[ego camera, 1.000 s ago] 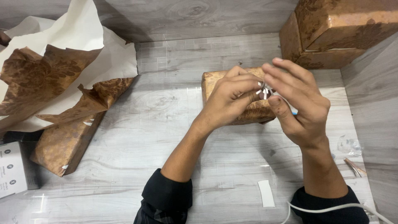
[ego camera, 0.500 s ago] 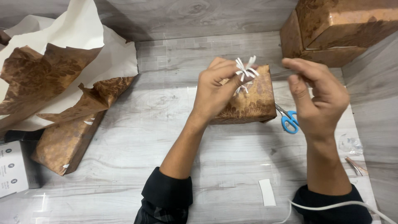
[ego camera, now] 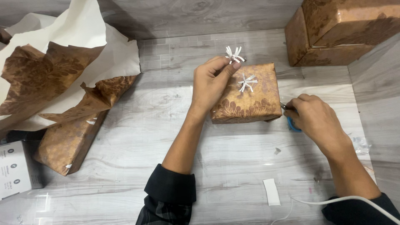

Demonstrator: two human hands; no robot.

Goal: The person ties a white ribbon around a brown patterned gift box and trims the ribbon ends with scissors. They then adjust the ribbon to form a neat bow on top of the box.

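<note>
A small box wrapped in brown patterned paper (ego camera: 250, 98) lies in the middle of the grey wooden surface. A white paper star-shaped bow (ego camera: 246, 82) sits on its top. My left hand (ego camera: 211, 83) rests against the box's left side and pinches a second white paper bow (ego camera: 233, 54) above the box's far corner. My right hand (ego camera: 313, 116) is down on the surface to the right of the box, closing over the blue-handled scissors (ego camera: 291, 121), which it mostly hides.
Crumpled brown and white wrapping paper (ego camera: 62, 66) fills the left. A wrapped flat box (ego camera: 62, 143) lies under it, a white carton (ego camera: 16, 168) at the left edge. Larger wrapped boxes (ego camera: 337, 29) stand at the back right. A white paper strip (ego camera: 272, 191) and white cable (ego camera: 346, 200) lie near me.
My hands parted. The left hand lifted one white bow up and away while another stays on the box. My right hand dropped to the scissors beside the box.
</note>
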